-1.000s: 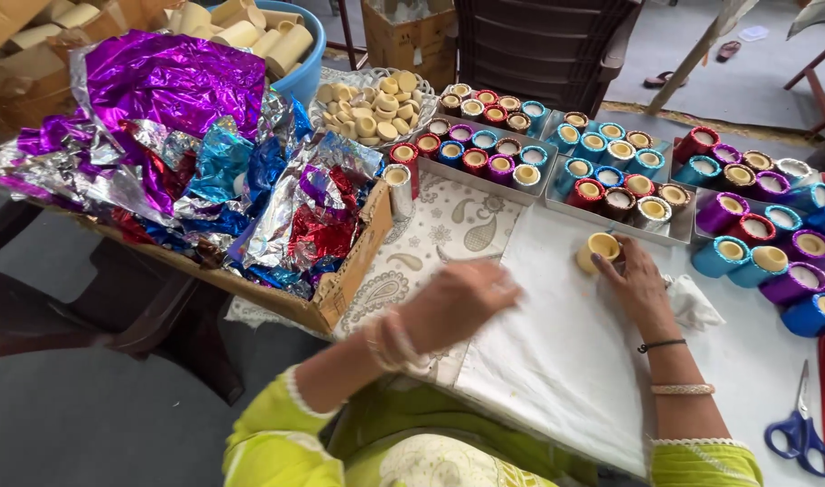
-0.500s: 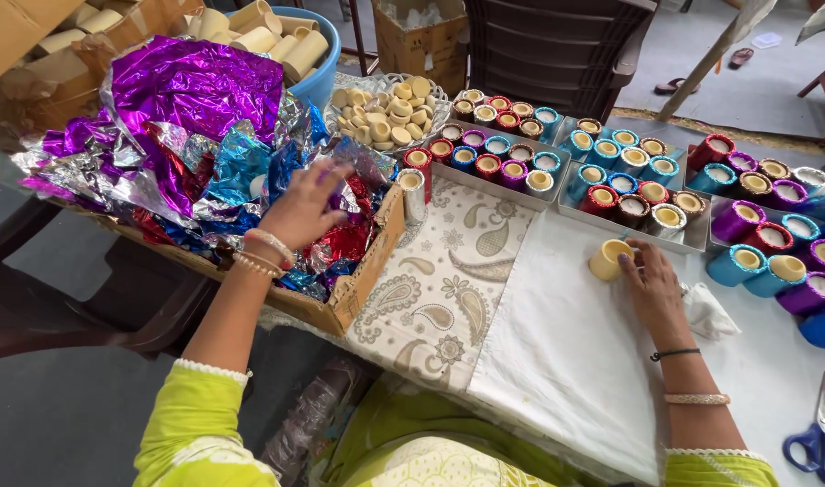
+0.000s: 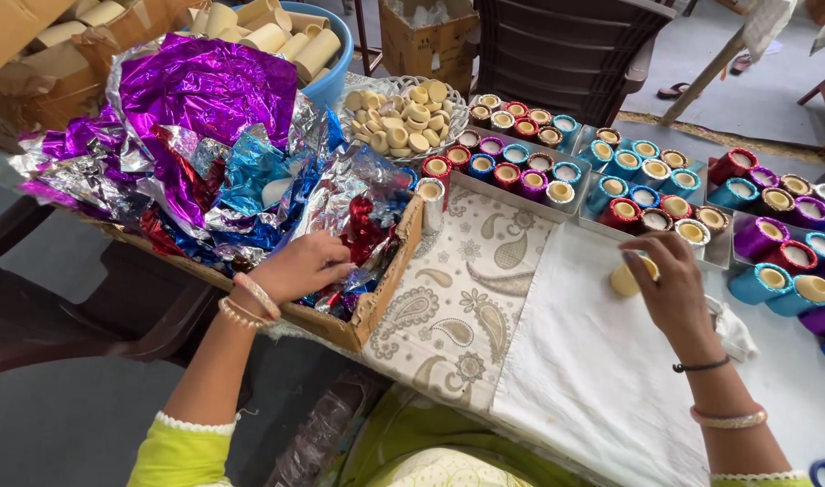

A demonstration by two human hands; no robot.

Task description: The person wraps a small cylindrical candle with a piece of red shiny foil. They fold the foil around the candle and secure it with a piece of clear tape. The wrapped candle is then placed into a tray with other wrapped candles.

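Left hand (image 3: 297,268): reaching into cardboard box (image 3: 376,302) of crumpled foil sheets (image 3: 205,135).
Right hand (image 3: 669,280): gripping plain candle cup (image 3: 625,278) on white cloth (image 3: 602,361).

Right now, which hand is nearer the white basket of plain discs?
Left. The left hand is in the foil box below the white basket; the right hand rests farther off on the white cloth.

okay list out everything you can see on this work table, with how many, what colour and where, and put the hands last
foil sheets: a heap, purple, blue, red, silver; in cardboard box, left
wrapped cups: dozens, red, blue, purple, silver; rows along the back and right
plain cups: many, beige; in white basket
cardboard tubes: many, tan; in blue tub
paisley cloth: one, cream; centre
white cloth: one; right of centre
left hand: in the foil
right hand: holding bare cup
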